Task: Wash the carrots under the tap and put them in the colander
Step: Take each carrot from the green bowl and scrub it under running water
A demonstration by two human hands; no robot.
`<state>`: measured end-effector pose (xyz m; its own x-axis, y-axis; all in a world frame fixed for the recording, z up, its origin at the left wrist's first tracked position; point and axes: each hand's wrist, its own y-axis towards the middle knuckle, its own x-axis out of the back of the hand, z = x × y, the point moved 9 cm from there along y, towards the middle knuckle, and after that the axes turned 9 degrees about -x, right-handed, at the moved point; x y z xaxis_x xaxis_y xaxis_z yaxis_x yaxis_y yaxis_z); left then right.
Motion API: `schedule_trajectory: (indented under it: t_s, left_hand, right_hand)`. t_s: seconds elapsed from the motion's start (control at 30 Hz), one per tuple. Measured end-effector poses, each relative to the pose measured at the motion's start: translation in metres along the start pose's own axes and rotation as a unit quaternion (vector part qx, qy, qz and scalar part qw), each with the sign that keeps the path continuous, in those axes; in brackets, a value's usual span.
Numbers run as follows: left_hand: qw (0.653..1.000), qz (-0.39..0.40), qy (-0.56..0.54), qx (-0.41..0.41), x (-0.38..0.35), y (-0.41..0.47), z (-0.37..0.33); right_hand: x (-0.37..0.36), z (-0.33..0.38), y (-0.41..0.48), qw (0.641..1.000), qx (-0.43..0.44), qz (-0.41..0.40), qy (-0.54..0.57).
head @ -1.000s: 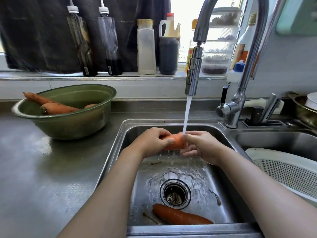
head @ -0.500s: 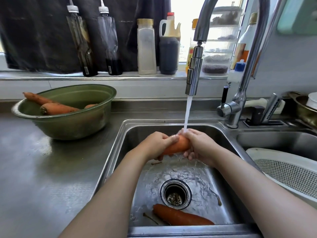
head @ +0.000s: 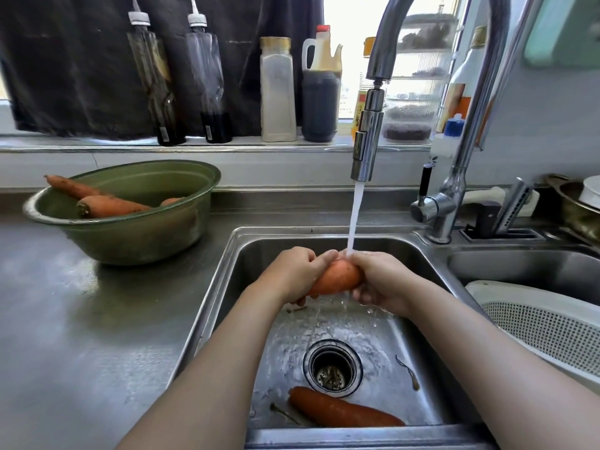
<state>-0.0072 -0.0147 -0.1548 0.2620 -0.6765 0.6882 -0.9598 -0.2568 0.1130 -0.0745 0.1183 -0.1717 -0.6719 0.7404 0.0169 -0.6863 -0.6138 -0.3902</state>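
Note:
Both hands hold one orange carrot (head: 337, 277) over the steel sink (head: 418, 323), right under the running tap (head: 367, 151). My left hand (head: 293, 274) grips its left part and my right hand (head: 378, 280) wraps its right end, where the water stream lands. A second carrot (head: 344, 410) lies on the sink floor near the front edge, beside the drain (head: 331, 368). Three more carrots (head: 107, 204) rest in a green bowl (head: 136, 235) on the left counter. The white colander (head: 545, 326) sits in the right basin.
Bottles and jars (head: 277, 89) line the window ledge behind the sink. The tap's lever and base (head: 435, 209) stand at the back right, with a knife holder (head: 506, 222) and a metal pot (head: 578, 209) beyond. Wet steel counter (head: 81, 336) spreads to the left.
The carrot has turned and shifted slightly up in my hands, showing more of its thick middle. My right hand now closes over its end under the stream.

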Motion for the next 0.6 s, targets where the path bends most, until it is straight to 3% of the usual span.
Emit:
schedule_trajectory:
  t_s: [0.07, 0.13, 0.3, 0.37, 0.5, 0.6]
  left_hand:
    - [1.0, -0.016, 0.01, 0.004, 0.005, -0.001, 0.003]
    - [1.0, -0.023, 0.005, 0.005, 0.007, 0.0, 0.002]
    - [1.0, 0.016, -0.018, -0.02, -0.007, 0.0, -0.009]
    - [0.999, 0.014, -0.035, -0.004, -0.009, 0.0, -0.006]
    - [0.999, -0.005, -0.045, 0.025, -0.003, 0.0, 0.005]
    - [0.999, 0.004, -0.048, 0.015, -0.005, 0.0, 0.005]
  right_hand:
    - [-0.007, -0.002, -0.002, 0.996, -0.014, 0.073, 0.044]
    - [-0.009, -0.001, -0.002, 0.994, -0.009, 0.091, 0.056]
    - [0.011, 0.005, 0.0, 0.996, 0.033, -0.08, 0.005]
    - [0.011, 0.006, 0.0, 0.996, 0.042, -0.072, 0.004]
    - [-0.003, 0.008, -0.003, 0.997, 0.066, 0.025, -0.025]
    - [-0.003, 0.009, -0.001, 0.995, 0.078, -0.027, -0.049]
